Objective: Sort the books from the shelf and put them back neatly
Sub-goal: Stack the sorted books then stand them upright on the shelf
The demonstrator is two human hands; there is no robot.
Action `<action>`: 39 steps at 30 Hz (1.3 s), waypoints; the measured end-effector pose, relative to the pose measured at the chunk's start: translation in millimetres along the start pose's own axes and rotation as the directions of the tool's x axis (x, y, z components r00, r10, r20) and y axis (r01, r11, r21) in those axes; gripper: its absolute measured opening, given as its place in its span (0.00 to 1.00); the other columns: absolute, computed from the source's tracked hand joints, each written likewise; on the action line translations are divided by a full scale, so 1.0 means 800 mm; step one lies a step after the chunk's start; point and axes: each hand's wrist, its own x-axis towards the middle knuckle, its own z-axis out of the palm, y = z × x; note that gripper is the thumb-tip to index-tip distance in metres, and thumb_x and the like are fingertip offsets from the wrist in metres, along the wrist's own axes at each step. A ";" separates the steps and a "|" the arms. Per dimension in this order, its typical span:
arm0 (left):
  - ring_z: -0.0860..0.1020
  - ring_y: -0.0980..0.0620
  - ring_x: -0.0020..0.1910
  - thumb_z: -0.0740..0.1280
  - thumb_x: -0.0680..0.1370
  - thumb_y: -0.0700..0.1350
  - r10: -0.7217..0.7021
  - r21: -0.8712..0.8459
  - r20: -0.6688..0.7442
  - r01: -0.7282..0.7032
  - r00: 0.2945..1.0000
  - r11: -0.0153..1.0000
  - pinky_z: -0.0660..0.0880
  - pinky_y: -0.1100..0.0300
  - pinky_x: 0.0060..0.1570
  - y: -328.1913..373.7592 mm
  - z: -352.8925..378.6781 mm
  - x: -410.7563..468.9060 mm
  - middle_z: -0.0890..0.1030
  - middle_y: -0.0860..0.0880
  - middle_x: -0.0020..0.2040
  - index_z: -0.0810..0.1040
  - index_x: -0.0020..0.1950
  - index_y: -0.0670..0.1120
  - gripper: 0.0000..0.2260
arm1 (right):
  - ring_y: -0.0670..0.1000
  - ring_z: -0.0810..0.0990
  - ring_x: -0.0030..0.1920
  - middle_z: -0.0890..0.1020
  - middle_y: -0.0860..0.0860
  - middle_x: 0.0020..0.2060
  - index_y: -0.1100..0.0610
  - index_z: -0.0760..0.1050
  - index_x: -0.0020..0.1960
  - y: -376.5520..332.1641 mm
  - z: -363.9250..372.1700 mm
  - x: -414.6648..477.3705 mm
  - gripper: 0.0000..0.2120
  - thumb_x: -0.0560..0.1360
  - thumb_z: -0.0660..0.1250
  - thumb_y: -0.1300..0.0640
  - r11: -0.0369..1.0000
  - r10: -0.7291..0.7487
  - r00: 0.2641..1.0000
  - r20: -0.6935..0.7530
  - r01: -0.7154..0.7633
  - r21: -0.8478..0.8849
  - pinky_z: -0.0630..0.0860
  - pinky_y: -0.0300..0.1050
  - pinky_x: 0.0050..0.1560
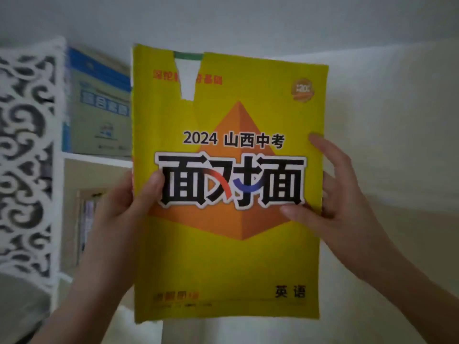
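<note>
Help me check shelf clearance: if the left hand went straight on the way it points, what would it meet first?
The yellow book: the left hand points up and rightward and grips its left edge. The white shelf seems left of that line, though depth is unclear.

- Dim, soft, even light; the white wall (248, 21) reads grey.
- On the yellow book (228, 256) the large title is sharp, the small red print smeared.
- The fretwork shelf panel (27, 145) and blue book (99, 95) at left are blurred.
</note>
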 end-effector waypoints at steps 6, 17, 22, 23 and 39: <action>0.84 0.48 0.48 0.63 0.80 0.50 0.153 0.076 -0.065 -0.148 0.986 0.986 0.79 0.49 0.48 0.049 -0.026 0.125 0.85 0.48 0.49 0.80 0.56 0.49 0.10 | 0.52 0.73 0.65 0.69 0.49 0.68 0.35 0.54 0.69 -0.011 0.037 0.163 0.40 0.71 0.73 0.63 0.970 -0.147 0.985 0.087 0.161 -0.185 0.78 0.49 0.59; 0.82 0.51 0.45 0.62 0.81 0.48 0.216 0.207 -0.209 -0.173 0.954 0.963 0.79 0.54 0.46 0.018 -0.088 0.309 0.83 0.49 0.46 0.77 0.58 0.45 0.10 | 0.55 0.70 0.64 0.65 0.56 0.68 0.45 0.46 0.77 0.063 0.160 0.372 0.48 0.70 0.75 0.58 0.876 -0.114 0.982 0.152 0.172 -0.451 0.70 0.51 0.64; 0.82 0.52 0.44 0.61 0.81 0.47 0.304 0.337 -0.287 -0.201 0.908 0.920 0.79 0.56 0.44 -0.025 -0.129 0.372 0.83 0.50 0.45 0.77 0.56 0.46 0.09 | 0.61 0.61 0.71 0.46 0.56 0.72 0.42 0.34 0.76 0.123 0.245 0.412 0.60 0.65 0.79 0.49 0.757 0.120 0.954 0.273 0.089 -0.647 0.65 0.55 0.69; 0.81 0.52 0.43 0.61 0.81 0.47 0.304 0.356 -0.311 -0.186 0.901 0.916 0.78 0.56 0.44 -0.037 -0.137 0.383 0.82 0.50 0.45 0.77 0.55 0.47 0.08 | 0.62 0.60 0.72 0.42 0.57 0.74 0.41 0.33 0.76 0.136 0.263 0.418 0.60 0.65 0.78 0.49 0.744 0.176 0.943 0.281 0.059 -0.666 0.65 0.54 0.70; 0.64 0.46 0.68 0.60 0.78 0.33 0.631 0.814 -0.272 -0.176 0.727 0.554 0.65 0.52 0.66 -0.150 -0.225 0.488 0.67 0.44 0.69 0.66 0.73 0.44 0.23 | 0.61 0.66 0.70 0.59 0.56 0.75 0.45 0.34 0.76 0.249 0.465 0.475 0.56 0.69 0.76 0.55 0.906 0.232 0.827 0.511 0.008 -0.424 0.69 0.56 0.66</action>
